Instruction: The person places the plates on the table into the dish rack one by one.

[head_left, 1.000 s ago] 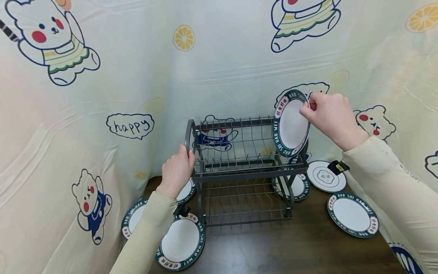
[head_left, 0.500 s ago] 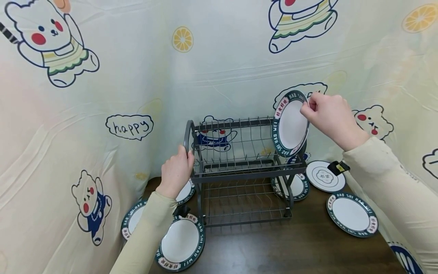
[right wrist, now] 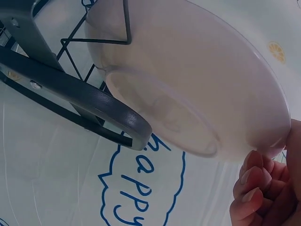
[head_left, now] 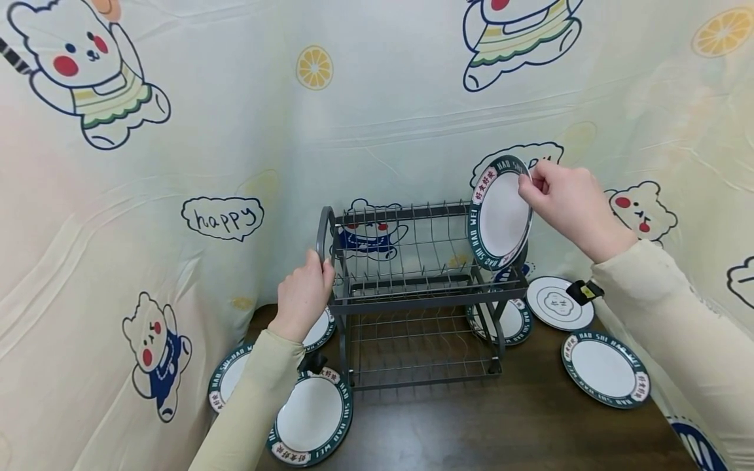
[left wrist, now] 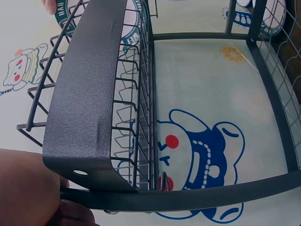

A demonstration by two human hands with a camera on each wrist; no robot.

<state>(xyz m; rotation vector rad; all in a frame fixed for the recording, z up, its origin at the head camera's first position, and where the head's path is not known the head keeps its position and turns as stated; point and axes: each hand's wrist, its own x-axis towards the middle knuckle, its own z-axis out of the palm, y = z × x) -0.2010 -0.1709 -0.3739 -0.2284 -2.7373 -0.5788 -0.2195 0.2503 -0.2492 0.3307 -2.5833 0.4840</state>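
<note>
A dark grey two-tier dish rack [head_left: 430,301] stands on a brown wooden table. My left hand [head_left: 303,292] grips the curved side frame at the rack's left end. My right hand [head_left: 577,206] pinches the right rim of a white plate [head_left: 503,216] with a dark green lettered border. That plate stands upright in the upper tier at its right end, its face turned toward the left front. The right wrist view shows the plate's pale underside [right wrist: 188,75] beside the rack's end frame [right wrist: 94,99], with thumb and fingers at the rim.
Matching plates lie on the table: a front-left plate [head_left: 310,418], a far-left plate [head_left: 230,376] partly under my sleeve, and a right plate [head_left: 607,369]. An upside-down plate [head_left: 561,303] lies behind, near another plate [head_left: 514,322] by the rack's leg. A printed curtain [head_left: 377,98] hangs behind.
Almost nothing moves. The view shifts very slightly, and both hands keep their grip on the rack and the plate.
</note>
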